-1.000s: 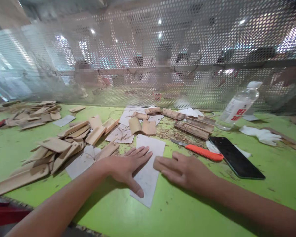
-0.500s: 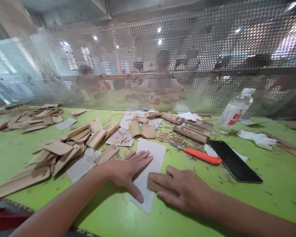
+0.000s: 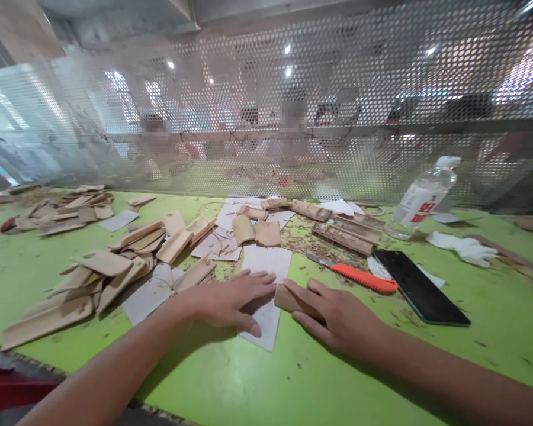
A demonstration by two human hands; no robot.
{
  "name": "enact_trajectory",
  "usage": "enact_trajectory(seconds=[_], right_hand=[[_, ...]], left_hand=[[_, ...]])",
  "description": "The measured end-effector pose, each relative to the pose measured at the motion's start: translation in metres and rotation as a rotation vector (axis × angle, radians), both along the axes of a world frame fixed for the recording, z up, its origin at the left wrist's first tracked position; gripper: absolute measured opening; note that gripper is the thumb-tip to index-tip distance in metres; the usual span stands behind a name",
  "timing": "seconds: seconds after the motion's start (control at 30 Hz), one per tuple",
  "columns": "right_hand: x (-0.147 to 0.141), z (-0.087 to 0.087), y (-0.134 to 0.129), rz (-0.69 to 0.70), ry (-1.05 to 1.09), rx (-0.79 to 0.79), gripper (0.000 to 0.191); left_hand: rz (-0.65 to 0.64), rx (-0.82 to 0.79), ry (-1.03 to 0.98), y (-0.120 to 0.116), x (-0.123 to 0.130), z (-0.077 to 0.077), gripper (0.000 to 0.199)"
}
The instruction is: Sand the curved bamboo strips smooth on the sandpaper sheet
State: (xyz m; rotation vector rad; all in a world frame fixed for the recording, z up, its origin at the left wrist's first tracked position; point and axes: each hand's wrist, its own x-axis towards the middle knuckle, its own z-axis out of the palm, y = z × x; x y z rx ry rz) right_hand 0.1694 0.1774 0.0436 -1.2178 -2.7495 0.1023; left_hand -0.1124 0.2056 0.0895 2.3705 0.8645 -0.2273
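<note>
My left hand (image 3: 231, 299) lies spread, palm down, on a white sheet of paper (image 3: 266, 263) on the green table. To its right, my right hand (image 3: 324, 313) has its fingers wrapped over a light brown wooden piece (image 3: 291, 300), which rests at the paper's right edge. Beyond the paper sit two short curved pieces of bamboo (image 3: 243, 229), side by side. Part of the wooden piece is hidden under my right fingers.
Bamboo pieces (image 3: 102, 263) are heaped at the left, with another pile (image 3: 75, 210) behind. An orange knife (image 3: 364, 278), a black phone (image 3: 421, 287), a bottle (image 3: 421, 201) and split bamboo (image 3: 344, 236) lie or stand to the right. A perforated screen (image 3: 257, 136) runs behind.
The paper has shifted away from me and turned straighter. My right hand, with the wooden piece, has moved slightly forward and right. My left hand has shifted slightly forward.
</note>
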Motion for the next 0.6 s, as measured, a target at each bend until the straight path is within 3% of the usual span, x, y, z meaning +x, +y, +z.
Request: enact_trajectory(seconds=[0.13,0.3,0.47,0.6], right_hand=[[-0.004,0.004,-0.003,-0.040,0.029,-0.044,0.060],[-0.010,0.009,-0.011,0.045,0.104,-0.175,0.058],[-0.010,0.006,-0.009,-0.049,0.104,-0.133,0.059],[-0.011,0.001,-0.012,0.037,0.143,-0.141,0.060]], left_hand=[[-0.051,-0.036,0.015,-0.006,0.006,0.003,0.098],[-0.011,-0.052,0.038,-0.009,0.009,-0.001,0.108],[0.000,-0.056,0.036,-0.009,0.010,0.000,0.112],[0.004,-0.073,0.052,-0.010,0.009,-0.001,0.117]])
